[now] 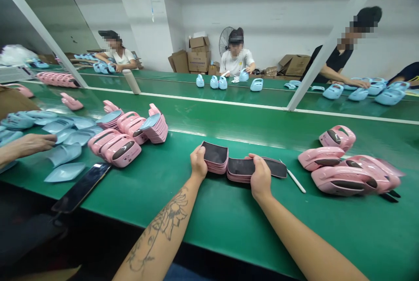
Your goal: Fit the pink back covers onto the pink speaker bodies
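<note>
Pinching grip in both, left hand (199, 163) on a stack of pink shell halves (214, 157), right hand (260, 177) on a second stack (240, 170), both on a green conveyor belt (229, 224), white pen (295, 180) just right of second stack, pink housings (347, 172) farther right, blue shells (257, 84) well beyond.

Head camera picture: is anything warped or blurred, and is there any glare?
Head view: the green conveyor belt bows as if through a wide lens, and the pink plastic shells at right look stretched; pale glare streaks cross the belt's far side; nothing near the middle looks badly out of focus.
</note>
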Demonstrator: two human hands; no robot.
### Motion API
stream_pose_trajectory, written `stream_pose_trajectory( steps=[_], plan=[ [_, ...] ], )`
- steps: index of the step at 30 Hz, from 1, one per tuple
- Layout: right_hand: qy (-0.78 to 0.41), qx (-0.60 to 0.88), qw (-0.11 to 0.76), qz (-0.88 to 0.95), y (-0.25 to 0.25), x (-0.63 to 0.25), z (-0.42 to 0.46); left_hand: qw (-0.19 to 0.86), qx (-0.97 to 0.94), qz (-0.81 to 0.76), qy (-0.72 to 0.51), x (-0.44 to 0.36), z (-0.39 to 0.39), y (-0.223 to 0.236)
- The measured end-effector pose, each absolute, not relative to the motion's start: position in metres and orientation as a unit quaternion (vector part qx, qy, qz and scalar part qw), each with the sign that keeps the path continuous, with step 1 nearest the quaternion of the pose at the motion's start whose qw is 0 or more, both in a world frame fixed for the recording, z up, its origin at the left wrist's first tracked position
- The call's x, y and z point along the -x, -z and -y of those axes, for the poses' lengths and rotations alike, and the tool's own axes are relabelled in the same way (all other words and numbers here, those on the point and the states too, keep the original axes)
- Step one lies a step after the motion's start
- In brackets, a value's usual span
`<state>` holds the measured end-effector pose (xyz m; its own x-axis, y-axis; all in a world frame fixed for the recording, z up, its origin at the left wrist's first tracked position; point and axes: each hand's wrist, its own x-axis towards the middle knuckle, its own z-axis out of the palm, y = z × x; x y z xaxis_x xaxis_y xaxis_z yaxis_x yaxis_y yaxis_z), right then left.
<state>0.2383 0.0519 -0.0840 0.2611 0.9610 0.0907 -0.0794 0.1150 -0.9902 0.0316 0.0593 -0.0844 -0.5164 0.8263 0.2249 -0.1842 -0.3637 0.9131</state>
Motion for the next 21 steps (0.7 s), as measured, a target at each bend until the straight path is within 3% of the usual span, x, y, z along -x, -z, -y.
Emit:
stream_pose_trajectory(
  steps=[11,21],
  plan=[
    [-0.45,0.483,0.614,0.432,0.082,-0.25,-0.05,0.39,-0.362,-0.444,-0.721,-0.019,-0.057,0.081],
    [-0.487,0.468,0.605,0.421,0.082,-0.252,-0.049,0.348,-0.374,-0.422,-0.749,-0.021,-0.054,0.078]
  ],
)
